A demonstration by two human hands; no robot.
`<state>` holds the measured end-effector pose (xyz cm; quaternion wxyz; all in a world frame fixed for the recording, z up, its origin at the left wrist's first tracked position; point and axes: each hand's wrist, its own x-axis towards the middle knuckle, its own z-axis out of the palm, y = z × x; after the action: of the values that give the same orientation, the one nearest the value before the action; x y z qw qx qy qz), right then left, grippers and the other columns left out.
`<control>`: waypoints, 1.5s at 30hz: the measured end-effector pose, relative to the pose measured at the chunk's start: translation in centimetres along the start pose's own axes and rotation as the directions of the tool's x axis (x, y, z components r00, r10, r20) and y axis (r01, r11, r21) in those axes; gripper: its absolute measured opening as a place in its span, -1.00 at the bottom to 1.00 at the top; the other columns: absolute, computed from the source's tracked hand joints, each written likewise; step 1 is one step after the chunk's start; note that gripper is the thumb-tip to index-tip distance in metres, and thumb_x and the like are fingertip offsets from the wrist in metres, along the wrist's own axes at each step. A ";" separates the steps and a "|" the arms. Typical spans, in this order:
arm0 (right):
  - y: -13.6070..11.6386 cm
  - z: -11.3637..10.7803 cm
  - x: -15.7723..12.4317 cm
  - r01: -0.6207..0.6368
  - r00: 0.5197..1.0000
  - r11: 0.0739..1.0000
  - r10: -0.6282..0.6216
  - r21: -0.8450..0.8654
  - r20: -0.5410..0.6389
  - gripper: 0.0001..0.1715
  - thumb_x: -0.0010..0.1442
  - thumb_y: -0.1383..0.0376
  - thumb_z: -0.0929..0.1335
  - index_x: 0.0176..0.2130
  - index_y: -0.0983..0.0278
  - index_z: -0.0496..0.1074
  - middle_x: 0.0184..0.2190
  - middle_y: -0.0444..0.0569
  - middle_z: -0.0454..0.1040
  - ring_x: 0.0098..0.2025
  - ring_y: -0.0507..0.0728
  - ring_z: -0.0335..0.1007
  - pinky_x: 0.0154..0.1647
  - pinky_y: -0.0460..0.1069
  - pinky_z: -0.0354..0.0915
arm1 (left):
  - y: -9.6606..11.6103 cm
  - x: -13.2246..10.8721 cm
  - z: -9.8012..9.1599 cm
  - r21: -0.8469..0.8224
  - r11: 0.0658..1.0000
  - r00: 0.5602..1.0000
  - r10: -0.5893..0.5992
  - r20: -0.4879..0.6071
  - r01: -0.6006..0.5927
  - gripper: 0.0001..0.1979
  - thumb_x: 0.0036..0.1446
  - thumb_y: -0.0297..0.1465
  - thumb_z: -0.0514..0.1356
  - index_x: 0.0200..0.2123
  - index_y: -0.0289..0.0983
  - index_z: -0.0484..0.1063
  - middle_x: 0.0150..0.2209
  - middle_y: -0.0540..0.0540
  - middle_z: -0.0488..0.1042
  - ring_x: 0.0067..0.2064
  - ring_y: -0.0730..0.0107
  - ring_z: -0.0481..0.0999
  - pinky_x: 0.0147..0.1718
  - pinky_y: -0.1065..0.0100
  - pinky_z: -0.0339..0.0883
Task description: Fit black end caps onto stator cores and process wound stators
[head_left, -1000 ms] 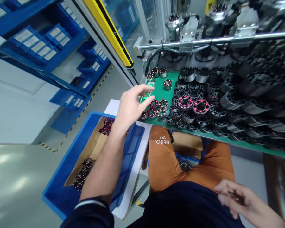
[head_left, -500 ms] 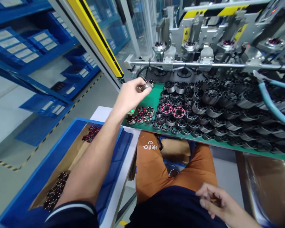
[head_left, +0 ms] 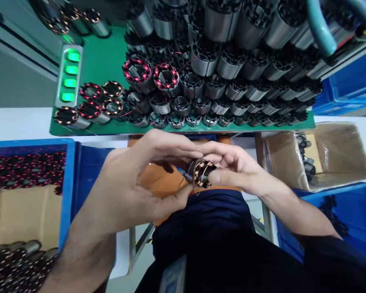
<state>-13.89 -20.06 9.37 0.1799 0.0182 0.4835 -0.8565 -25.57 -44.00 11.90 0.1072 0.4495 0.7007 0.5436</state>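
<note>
A motor stator [head_left: 203,174] with copper windings and a black slotted end is held above my lap, its wound end turned toward my right hand. My left hand [head_left: 140,175] grips it from the left, thumb below and fingers over the top. From the other side my right hand [head_left: 236,165] presses its thumb on the wound end, fingers curled behind. A thin loose copper wire loops around the stator. Part of the stator's body is hidden by my fingers.
Bare stators [head_left: 228,63] stand in rows on a green bench mat [head_left: 99,51]; red-wound ones [head_left: 167,77] are among them. Green-lit buttons [head_left: 70,75] sit at left. A blue bin [head_left: 67,195] holds wound stators. At right are a cardboard box [head_left: 338,150] and blue-handled pliers [head_left: 321,28].
The view has swung down and closer to the bench. My left hand has come from the bench's far left to my lap with the stator, and my right hand has joined it there.
</note>
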 end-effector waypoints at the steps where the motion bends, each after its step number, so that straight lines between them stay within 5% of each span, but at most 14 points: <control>1: 0.1 0.0 -0.1 0.032 0.999 0.999 -0.031 0.023 -0.027 -0.32 0.39 0.11 0.73 0.37 0.18 0.65 0.03 -0.02 0.81 -0.02 0.13 0.80 0.07 -0.02 0.68 | -0.3 -0.5 0.4 -0.019 1.000 0.995 0.001 -0.096 -0.003 -0.28 0.14 -0.44 0.63 0.34 0.05 0.64 0.15 0.05 0.81 -0.06 0.30 0.86 -0.11 0.29 0.82; 5: 0.5 0.3 -0.4 0.109 0.975 0.994 -0.101 0.029 -0.197 -0.40 0.43 0.05 0.71 0.35 0.09 0.69 0.01 -0.06 0.84 -0.13 0.09 0.79 -0.02 -0.05 0.69 | -0.4 -2.1 2.0 0.121 0.992 0.934 0.070 -0.350 -0.029 -0.48 0.17 -0.31 0.67 0.18 0.07 0.75 -0.08 0.09 0.82 -0.14 0.25 0.80 -0.24 0.15 0.74; 9: 0.3 0.8 -0.1 0.120 0.956 0.992 -0.105 0.039 -0.275 -0.32 0.27 0.03 0.79 0.27 0.08 0.70 -0.08 -0.11 0.83 -0.25 0.07 0.75 -0.13 -0.06 0.70 | 0.5 -2.3 3.0 0.350 0.937 0.946 0.126 -0.297 -0.015 -0.71 0.36 -0.28 0.62 0.09 0.14 0.79 -0.08 0.15 0.84 -0.17 0.28 0.85 -0.23 0.17 0.77; 14: 0.0 1.0 -0.1 0.099 0.966 0.974 -0.046 0.202 -0.254 -0.19 0.33 -0.38 0.62 0.20 0.13 0.71 -0.09 0.01 0.82 -0.19 0.20 0.84 -0.12 0.03 0.78 | 0.4 -2.2 2.8 0.350 0.936 0.964 0.122 -0.238 -0.033 -0.71 0.41 -0.50 0.54 0.02 0.07 0.79 -0.11 0.19 0.85 -0.21 0.40 0.84 -0.27 0.31 0.72; 17: 0.1 0.6 0.0 0.068 0.959 0.977 -0.009 0.202 -0.282 -0.39 0.34 -0.15 0.71 0.15 0.09 0.64 -0.12 -0.10 0.80 -0.25 0.12 0.84 -0.17 -0.06 0.75 | 0.1 -2.3 2.5 0.367 0.930 0.981 0.085 -0.177 -0.014 -0.78 0.45 -0.46 0.52 0.01 0.02 0.76 -0.08 0.15 0.85 -0.16 0.38 0.84 -0.24 0.30 0.68; 21: 0.4 -0.1 0.0 0.097 0.944 0.991 -0.061 0.096 -0.324 -0.39 0.31 -0.01 0.76 0.17 0.07 0.61 -0.03 -0.12 0.80 -0.17 0.10 0.84 -0.11 -0.06 0.74 | -1.1 -2.9 2.4 0.312 0.950 0.994 0.021 -0.108 0.014 -0.85 0.49 -0.48 0.46 -0.06 -0.07 0.68 -0.12 0.11 0.82 -0.16 0.39 0.81 -0.14 0.32 0.65; 26: 1.1 -0.9 -0.4 0.188 0.905 0.982 -0.183 -0.025 -0.385 -0.33 0.31 0.06 0.76 0.30 0.06 0.68 0.05 -0.08 0.83 0.16 0.20 0.83 0.35 0.10 0.69 | -4.7 -4.8 3.7 0.269 0.952 0.989 -0.138 -0.045 0.145 -0.85 0.48 -0.54 0.38 -0.11 -0.15 0.66 -0.17 0.07 0.79 -0.17 0.37 0.79 -0.10 0.32 0.61; 30: 2.1 -0.8 -0.3 0.187 0.920 0.981 -0.193 -0.049 -0.340 -0.36 0.28 0.12 0.77 0.26 0.09 0.70 0.03 -0.05 0.84 0.12 0.20 0.84 0.25 0.07 0.69 | -4.7 -4.8 4.2 0.152 0.955 0.944 -0.213 -0.254 0.256 -0.79 0.42 -0.47 0.50 0.02 -0.05 0.78 -0.07 0.06 0.81 -0.07 0.32 0.79 -0.02 0.23 0.62; 35: 2.5 0.0 0.5 0.174 0.922 0.981 -0.193 -0.086 -0.335 -0.34 0.17 0.30 0.82 0.17 0.11 0.68 0.03 -0.06 0.85 0.03 0.13 0.84 0.26 0.02 0.66 | -1.2 -2.4 4.4 0.036 0.989 0.897 -0.112 -0.428 0.141 -0.72 0.27 -0.44 0.64 -0.04 0.01 0.80 -0.03 0.06 0.80 -0.04 0.26 0.76 -0.04 0.16 0.64; 41: 3.0 -1.1 -0.4 0.199 0.940 0.980 -0.188 0.011 -0.285 -0.42 0.26 0.13 0.77 0.19 0.16 0.73 0.03 0.02 0.86 0.00 0.17 0.85 0.14 0.03 0.72 | -3.3 -2.3 5.6 -0.220 0.940 0.931 -0.304 -0.204 0.259 -0.84 0.48 -0.51 0.39 -0.19 -0.14 0.67 -0.10 -0.02 0.73 -0.04 0.33 0.75 -0.06 0.31 0.66; 45: 3.4 -2.0 -1.1 0.174 0.961 0.983 -0.158 0.051 -0.226 -0.44 0.21 0.32 0.77 0.17 0.15 0.77 0.00 -0.03 0.86 -0.04 0.12 0.85 0.09 -0.03 0.71 | -4.8 -2.5 5.4 -0.315 0.883 0.899 -0.409 -0.158 0.347 -0.89 0.50 -0.39 0.42 -0.18 -0.14 0.73 -0.11 -0.07 0.78 -0.04 0.25 0.79 -0.16 0.31 0.69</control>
<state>-12.04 -19.64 5.77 0.0518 0.0790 0.4700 -0.8776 -23.14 -42.29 4.89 0.1958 0.2209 0.6988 0.6515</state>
